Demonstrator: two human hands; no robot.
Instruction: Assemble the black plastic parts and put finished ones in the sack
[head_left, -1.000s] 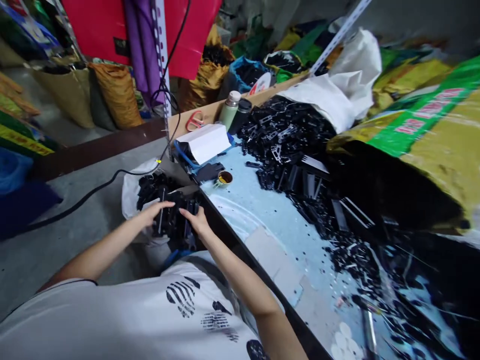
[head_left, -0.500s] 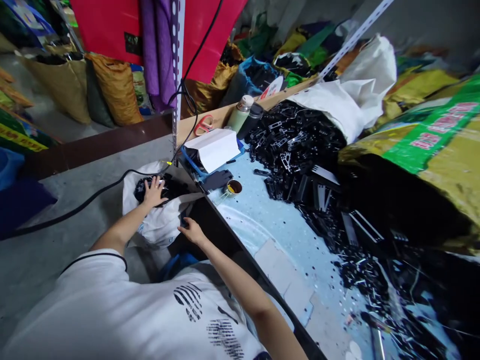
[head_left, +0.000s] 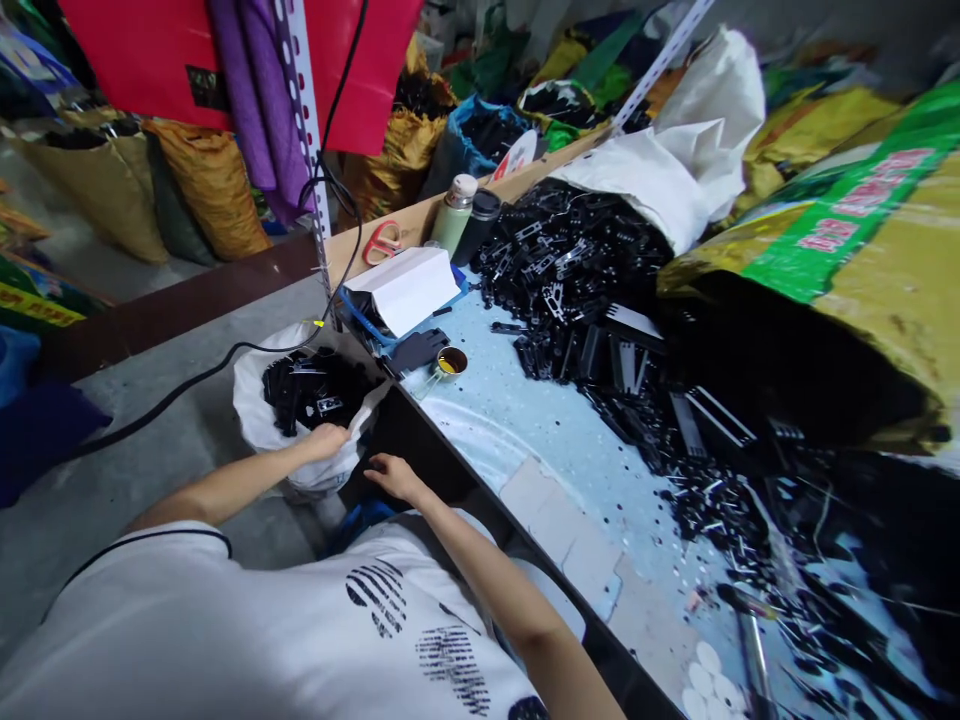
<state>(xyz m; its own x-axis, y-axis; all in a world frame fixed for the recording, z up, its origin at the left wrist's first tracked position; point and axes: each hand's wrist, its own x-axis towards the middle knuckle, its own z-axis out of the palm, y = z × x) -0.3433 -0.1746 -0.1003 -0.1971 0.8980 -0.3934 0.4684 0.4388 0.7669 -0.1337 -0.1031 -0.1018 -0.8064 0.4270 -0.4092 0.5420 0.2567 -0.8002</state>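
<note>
A white woven sack (head_left: pixel 251 385) stands on the floor beside the table, filled with black plastic parts (head_left: pixel 315 385). My left hand (head_left: pixel 327 441) is closed on the near rim of the sack, whose edge stands up in a fold to the right of it. Just right of the sack, by the dark side of the table, is my right hand (head_left: pixel 394 476). Its fingers are loosely bent and apart, and nothing shows in them.
On the blue tabletop (head_left: pixel 480 430) lie a heap of black parts (head_left: pixel 555 250), a metal cup (head_left: pixel 451 362), folded white paper (head_left: pixel 412 285), red scissors (head_left: pixel 382 243), a green flask (head_left: pixel 454 212) and a hammer (head_left: pixel 752 640). A black cable (head_left: pixel 202 375) hangs across the sack's far side.
My left hand has come off the black parts inside the sack and moved nearer to me, onto the rim, gripping it. The right hand has barely moved. The view has shifted slightly.
</note>
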